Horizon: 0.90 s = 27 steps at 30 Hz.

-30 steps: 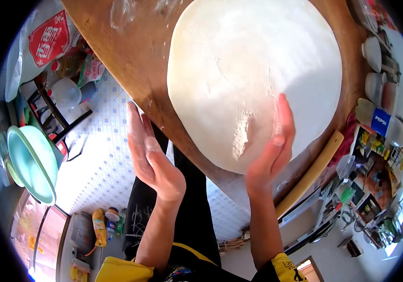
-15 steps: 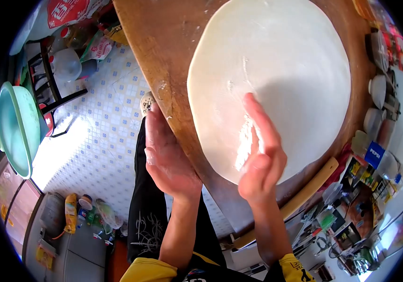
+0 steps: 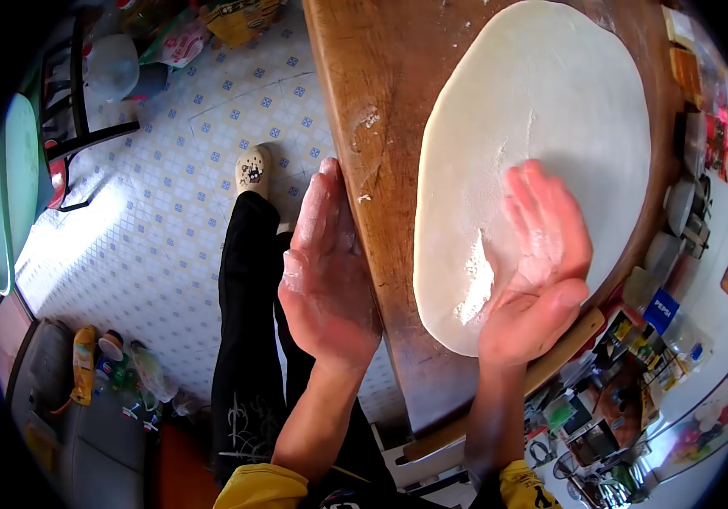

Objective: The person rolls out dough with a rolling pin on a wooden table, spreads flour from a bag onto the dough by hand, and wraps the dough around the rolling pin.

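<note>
A wide, thin sheet of rolled-out dough [image 3: 568, 93] lies on the wooden table [image 3: 385, 102]. On its near part sits a small heap of white flour [image 3: 476, 284], with a faint flour streak farther up. My right hand [image 3: 542, 263] is over the dough just right of the heap, palm turned left and fingers stretched out, holding nothing. Whether it touches the dough I cannot tell. By the table's left edge, my left hand [image 3: 328, 271] is raised with fingers extended and palm dusted in flour, also holding nothing. A rolling pin [image 3: 563, 349] lies along the table's near right side, partly behind my right wrist.
Bowls, a blue Pepsi box [image 3: 661, 310] and kitchen clutter crowd the right side. At left, a green basin [image 3: 20, 195] and a dark rack [image 3: 84, 136] stand above the tiled floor [image 3: 186, 195]. My shoe [image 3: 253, 170] is beside the table.
The view has shifted, so the table and dough appear farther right. My right hand has turned from edge-on to show its palm and moved beside the flour. Both hands stay apart.
</note>
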Available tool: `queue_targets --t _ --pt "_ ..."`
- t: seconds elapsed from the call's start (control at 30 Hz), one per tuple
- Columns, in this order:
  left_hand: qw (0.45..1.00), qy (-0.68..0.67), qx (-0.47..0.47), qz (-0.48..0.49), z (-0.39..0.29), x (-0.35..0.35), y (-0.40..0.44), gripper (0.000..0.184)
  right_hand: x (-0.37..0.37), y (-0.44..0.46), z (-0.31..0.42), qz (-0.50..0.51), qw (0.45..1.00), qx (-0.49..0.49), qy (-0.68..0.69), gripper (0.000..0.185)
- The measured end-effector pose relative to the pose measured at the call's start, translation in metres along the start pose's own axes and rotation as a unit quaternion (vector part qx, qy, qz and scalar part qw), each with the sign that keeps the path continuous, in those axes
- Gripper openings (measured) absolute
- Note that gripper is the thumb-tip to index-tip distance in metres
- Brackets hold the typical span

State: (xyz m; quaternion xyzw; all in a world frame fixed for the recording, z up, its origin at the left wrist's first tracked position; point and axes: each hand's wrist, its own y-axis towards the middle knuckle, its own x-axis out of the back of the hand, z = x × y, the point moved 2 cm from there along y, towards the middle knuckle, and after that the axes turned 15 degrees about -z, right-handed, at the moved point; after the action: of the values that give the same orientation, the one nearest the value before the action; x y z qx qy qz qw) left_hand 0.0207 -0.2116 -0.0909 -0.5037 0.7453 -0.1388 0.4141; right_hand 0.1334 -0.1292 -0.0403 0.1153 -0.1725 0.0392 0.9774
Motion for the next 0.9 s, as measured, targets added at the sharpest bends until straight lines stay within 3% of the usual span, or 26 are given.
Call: queue_targets --t 0.13,0.27,0.4,0.5,0.53,0.57,0.63,0.7,0.83,0.87,0.9 --pt "1.0 -0.013 0.01 0.026 0.001 -0.001 0.001 0.078 -0.001 -0.01 0.01 0.097 0.994 0.021 0.045 0.077" --pt "1.0 0.004 0.002 0.029 0.003 -0.001 0.001 0.076 0.005 -0.024 0.02 -0.198 0.974 -0.088 -0.065 0.073" --pt "0.998 -0.029 0.027 -0.055 0.003 -0.005 -0.002 0.077 -0.04 -0.036 0.032 -0.159 0.982 -0.1 0.0 0.068" --pt "0.999 0.035 0.009 0.009 0.004 -0.006 0.002 0.078 -0.044 -0.031 0.033 -0.217 0.975 -0.05 -0.004 0.069" --pt "1.0 0.02 0.006 0.019 0.007 -0.005 0.004 0.078 -0.04 -0.023 0.038 -0.261 0.962 -0.075 -0.019 0.069" --pt "1.0 0.006 0.002 0.026 0.008 -0.004 0.005 0.079 -0.038 -0.019 0.035 -0.261 0.962 -0.076 -0.016 0.069" --pt "0.999 0.027 -0.009 0.028 0.006 -0.003 0.004 0.08 -0.041 -0.014 0.025 -0.139 0.987 -0.069 -0.041 0.071" --pt "0.999 0.035 -0.006 0.018 0.007 -0.003 0.004 0.081 -0.045 -0.021 0.023 -0.096 0.995 -0.021 0.016 0.074" --pt "0.998 -0.02 0.02 0.05 0.003 -0.005 0.002 0.079 -0.061 -0.041 0.046 -0.008 0.991 -0.124 0.055 0.078" --pt "0.999 0.014 0.013 0.034 0.002 -0.003 0.002 0.079 -0.067 -0.038 0.049 -0.113 0.985 -0.126 0.03 0.076" --pt "0.999 0.014 0.013 0.034 0.003 -0.003 0.003 0.079 -0.061 -0.038 0.044 -0.117 0.987 -0.11 0.02 0.076"
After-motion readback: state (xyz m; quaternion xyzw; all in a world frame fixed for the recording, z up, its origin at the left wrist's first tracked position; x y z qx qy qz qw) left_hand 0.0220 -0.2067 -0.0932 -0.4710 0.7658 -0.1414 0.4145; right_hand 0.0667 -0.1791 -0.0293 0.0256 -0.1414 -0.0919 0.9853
